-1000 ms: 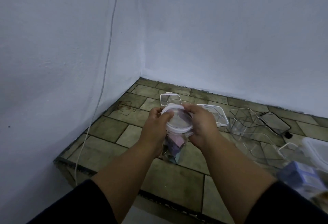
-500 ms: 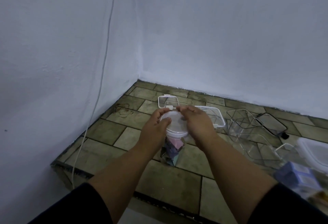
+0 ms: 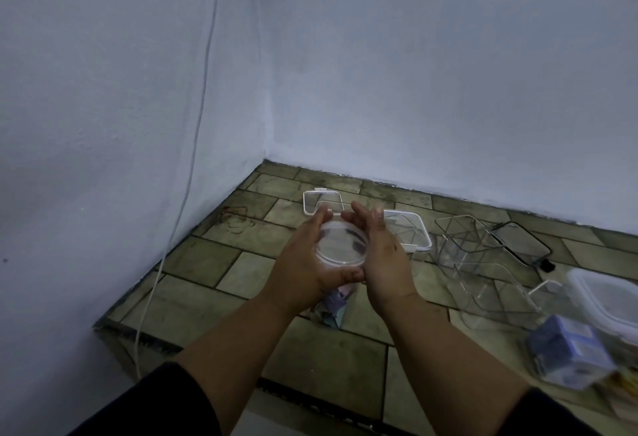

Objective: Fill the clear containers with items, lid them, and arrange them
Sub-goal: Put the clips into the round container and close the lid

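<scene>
Clamping the round lid (image 3: 341,246) on the filled round container (image 3: 332,306): left hand (image 3: 303,263) curls round the lid, right hand (image 3: 383,256) presses its edge, fingers straight. Uneven pressure could seat it crooked, or tip the container toward the empty clear tubs (image 3: 466,246) right of it.

Round clear jar (image 3: 332,301) stands on the tiled counter (image 3: 214,256), packed with pink, purple and pale blue bits. Its see-through round lid (image 3: 341,246) sits on top, with the left hand (image 3: 307,263) wrapped round the rim. Just behind, a small white-rimmed lid (image 3: 322,201) and a bigger white-rimmed lid (image 3: 411,228) lie flat. To the right are two empty clear boxes (image 3: 466,239), a dark-rimmed lid (image 3: 521,242) and a lidded tub (image 3: 607,301).
</scene>
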